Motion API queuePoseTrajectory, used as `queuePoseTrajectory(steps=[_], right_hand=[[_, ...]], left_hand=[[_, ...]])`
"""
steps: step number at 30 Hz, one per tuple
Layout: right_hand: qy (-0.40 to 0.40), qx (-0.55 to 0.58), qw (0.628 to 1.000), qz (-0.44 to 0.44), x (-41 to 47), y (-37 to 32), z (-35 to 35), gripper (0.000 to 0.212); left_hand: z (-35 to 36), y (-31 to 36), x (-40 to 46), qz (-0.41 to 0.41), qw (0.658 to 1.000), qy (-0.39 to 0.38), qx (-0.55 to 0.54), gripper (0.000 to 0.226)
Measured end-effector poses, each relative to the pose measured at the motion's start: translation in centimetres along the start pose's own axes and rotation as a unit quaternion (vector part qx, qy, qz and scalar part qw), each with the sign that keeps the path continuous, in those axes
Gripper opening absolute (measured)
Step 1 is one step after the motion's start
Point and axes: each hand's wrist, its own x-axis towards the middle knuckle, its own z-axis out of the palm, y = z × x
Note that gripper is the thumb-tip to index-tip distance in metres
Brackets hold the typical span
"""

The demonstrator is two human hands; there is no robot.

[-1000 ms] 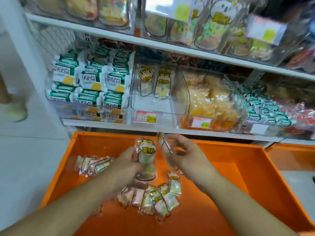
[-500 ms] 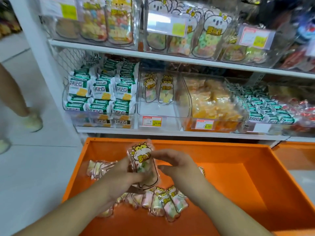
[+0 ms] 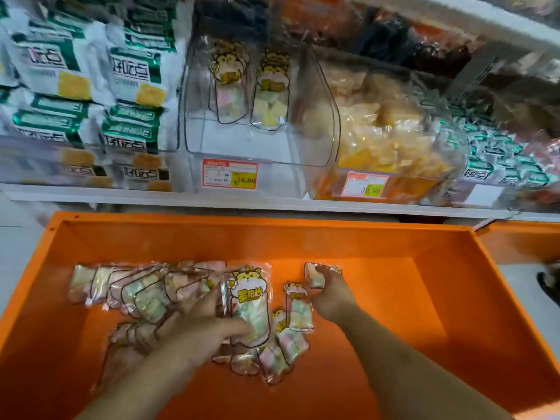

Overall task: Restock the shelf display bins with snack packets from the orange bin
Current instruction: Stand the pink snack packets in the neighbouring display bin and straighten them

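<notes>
L hand (image 3: 209, 325) grips hamster packet (image 3: 250, 307); R hand (image 3: 331, 294) pinches small packet (image 3: 315, 275), both in orange bin (image 3: 424, 298).

- Bin (image 3: 394, 237) lies at 6 o'clock, before the shelf (image 3: 272, 204).
- Packets (image 3: 145, 292) lie in the bin, towards 9 o'clock.
- Left hand (image 3: 206, 325) holds a packet (image 3: 250, 307); right hand (image 3: 331, 294), at its 3 o'clock, rests on another (image 3: 313, 275).
- Display bin (image 3: 257, 140) sits on the shelf at 12 o'clock, two packets (image 3: 269, 89) inside.
</notes>
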Motion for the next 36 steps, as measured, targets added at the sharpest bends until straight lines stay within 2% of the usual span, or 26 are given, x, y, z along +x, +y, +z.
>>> queuePoseTrajectory(steps=[3, 8, 13, 15, 18, 20, 23, 25, 27, 30, 32, 34, 36], right_hand=[[0.004, -0.047, 0.999, -0.011, 4.1, 2.2, 0.4, 0.068], [-0.007, -0.130, 0.991, -0.029, 10.6, 6.6, 3.5, 0.079], [0.053, -0.133, 0.989, -0.037, 8.9, 5.9, 3.9, 0.065], [0.046, -0.104, 0.993, -0.042, 7.4, 5.1, 2.8, 0.052], [0.045, -0.100, 0.993, -0.036, 5.9, 4.3, 1.3, 0.036], [0.026, -0.107, 0.993, -0.050, 4.5, 2.9, -0.1, 0.024], [-0.066, -0.079, 0.989, -0.104, 1.8, -1.1, -3.1, 0.013], [-0.120, -0.064, 0.980, -0.145, -0.7, -4.3, -5.0, 0.008], [-0.131, -0.054, 0.972, -0.190, -3.8, -7.3, -7.2, 0.014], [-0.089, -0.013, 0.959, -0.269, -9.2, -10.5, -10.8, 0.010], [0.014, -0.017, 0.946, -0.324, -13.4, -12.3, -13.2, 0.018], [0.108, 0.008, 0.913, -0.394, -17.9, -14.0, -14.3, 0.028], [0.131, 0.050, 0.876, -0.462, -21.9, -15.9, -13.9, 0.036]], left_hand=[[0.5, -0.7, 1.9, -0.015, 1.000, -0.008, -0.008, 0.083], [0.6, -3.0, 4.5, -0.056, 0.998, -0.026, -0.003, 0.088], [1.1, -3.7, 4.7, -0.078, 0.996, -0.043, 0.005, 0.068], [1.0, -3.2, 4.2, -0.085, 0.996, -0.034, 0.002, 0.073], [0.5, -2.1, 3.4, -0.089, 0.995, -0.011, -0.032, 0.098], [0.2, -0.9, 2.3, -0.091, 0.994, 0.003, -0.058, 0.103], [-0.1, 1.5, -0.2, -0.066, 0.994, -0.002, -0.082, 0.110], [-0.4, 2.7, -1.9, -0.062, 0.992, -0.010, -0.113, 0.099], [-0.9, 4.2, -3.7, -0.054, 0.989, -0.015, -0.137, 0.096], [-2.0, 6.6, -7.2, -0.025, 0.989, -0.028, -0.141, 0.082], [-3.0, 8.2, -9.6, -0.005, 0.988, -0.036, -0.150, 0.049], [-3.5, 9.7, -11.5, 0.016, 0.987, -0.036, -0.153, 0.020], [-4.3, 10.8, -13.0, 0.030, 0.988, -0.015, -0.152, 0.030]])
